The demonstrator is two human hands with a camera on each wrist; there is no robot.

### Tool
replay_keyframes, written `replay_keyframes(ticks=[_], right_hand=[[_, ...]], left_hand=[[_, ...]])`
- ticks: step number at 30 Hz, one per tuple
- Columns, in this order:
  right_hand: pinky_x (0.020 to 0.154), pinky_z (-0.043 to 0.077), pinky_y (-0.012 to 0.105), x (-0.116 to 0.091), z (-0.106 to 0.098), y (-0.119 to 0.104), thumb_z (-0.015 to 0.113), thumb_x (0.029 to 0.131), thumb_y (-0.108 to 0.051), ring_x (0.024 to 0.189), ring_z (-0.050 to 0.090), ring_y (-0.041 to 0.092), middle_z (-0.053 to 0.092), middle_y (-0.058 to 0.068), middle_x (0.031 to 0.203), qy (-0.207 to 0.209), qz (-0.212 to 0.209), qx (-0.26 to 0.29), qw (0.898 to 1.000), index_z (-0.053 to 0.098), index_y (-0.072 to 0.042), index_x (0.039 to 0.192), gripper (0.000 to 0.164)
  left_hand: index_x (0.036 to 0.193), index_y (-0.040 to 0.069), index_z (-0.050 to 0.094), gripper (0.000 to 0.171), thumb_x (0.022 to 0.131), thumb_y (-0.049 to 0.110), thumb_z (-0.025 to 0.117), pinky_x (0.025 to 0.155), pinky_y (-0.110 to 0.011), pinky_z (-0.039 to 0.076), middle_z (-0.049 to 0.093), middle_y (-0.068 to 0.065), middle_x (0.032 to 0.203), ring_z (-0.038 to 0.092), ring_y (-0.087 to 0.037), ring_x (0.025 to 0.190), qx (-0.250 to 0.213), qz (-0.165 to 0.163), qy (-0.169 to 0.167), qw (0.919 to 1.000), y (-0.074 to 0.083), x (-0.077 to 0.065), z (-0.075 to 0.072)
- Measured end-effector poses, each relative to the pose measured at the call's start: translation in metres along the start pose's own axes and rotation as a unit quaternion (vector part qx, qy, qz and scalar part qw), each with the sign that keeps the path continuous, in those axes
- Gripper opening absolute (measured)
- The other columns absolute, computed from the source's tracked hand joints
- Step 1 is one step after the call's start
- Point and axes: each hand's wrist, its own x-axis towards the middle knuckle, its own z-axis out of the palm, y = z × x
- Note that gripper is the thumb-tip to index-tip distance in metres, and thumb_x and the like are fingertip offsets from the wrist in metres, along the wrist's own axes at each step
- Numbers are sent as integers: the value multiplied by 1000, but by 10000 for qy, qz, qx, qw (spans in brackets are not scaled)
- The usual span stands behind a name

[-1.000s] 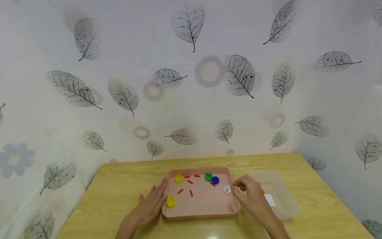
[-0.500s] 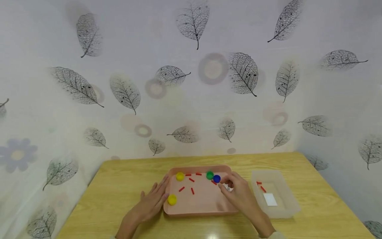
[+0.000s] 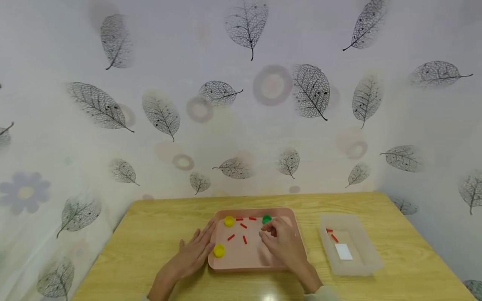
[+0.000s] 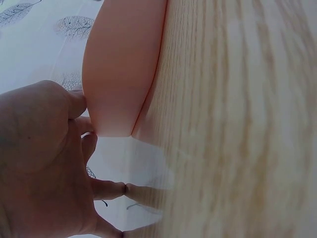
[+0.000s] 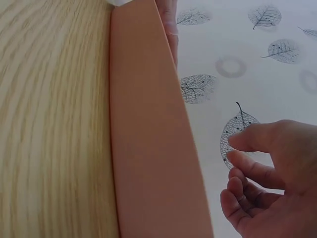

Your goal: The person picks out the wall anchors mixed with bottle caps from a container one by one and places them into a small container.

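A pink rectangular tray (image 3: 248, 256) sits on the table, holding two small round yellow caps (image 3: 229, 221), a green cap (image 3: 266, 220) and several short red sticks (image 3: 244, 240). My left hand (image 3: 190, 253) rests along the tray's left side, fingers extended against its wall (image 4: 121, 74). Over the right half of the tray is my right hand (image 3: 286, 244), fingers loosely bent. In the right wrist view its thumb (image 5: 252, 137) and index finger have a small gap between them, with nothing seen there. The blue and white caps are hidden by this hand.
To the tray's right stands a translucent plastic box (image 3: 370, 248), with a few red sticks (image 3: 334, 238) and a white square (image 3: 343, 251) in it. The wooden table (image 3: 150, 230) meets a wall with a leaf pattern (image 3: 241, 125) at the back.
My right hand has moved left from the tray's right edge to over its right half, covering the white cap and then the blue one. My left hand has stayed at the left side.
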Motion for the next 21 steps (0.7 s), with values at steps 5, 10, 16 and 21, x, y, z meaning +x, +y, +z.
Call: replay_keyframes(ticks=[5, 10, 16, 21], right_hand=[[62, 47, 22, 3, 15, 0, 73, 79, -5, 71, 52, 16, 55, 0, 77, -223, -116, 305, 9992, 64, -10, 80, 11], [65, 48, 22, 5, 29, 3, 74, 80, -8, 74, 54, 15, 56, 0, 80, -565, 23, 320, 9979, 63, -8, 84, 11], [68, 49, 22, 7, 42, 4, 72, 81, -10, 77, 54, 12, 57, 0, 85, -899, 347, 99, 9953, 62, -8, 86, 11], [65, 47, 21, 7, 51, 6, 72, 82, -10, 75, 50, 11, 53, -1, 83, -1061, 520, -93, 9930, 62, -8, 85, 11]], left_hand=[[153, 33, 7, 56, 102, 49, 24, 94, -79, 2, 5, 16, 157, 18, -39, 140, 28, -16, -11, 10000, 0, -1, 1], [153, 32, 7, 56, 102, 48, 25, 94, -79, 2, 5, 15, 157, 19, -39, 139, 20, 1, -11, 10000, 1, -1, 1], [153, 31, 8, 56, 103, 47, 26, 93, -80, 4, 7, 13, 157, 20, -39, 139, 58, 52, 41, 10000, 1, -1, 1], [153, 31, 9, 55, 103, 46, 27, 92, -80, 3, 9, 13, 157, 21, -40, 138, 57, 89, 87, 9999, 1, 0, 1]])
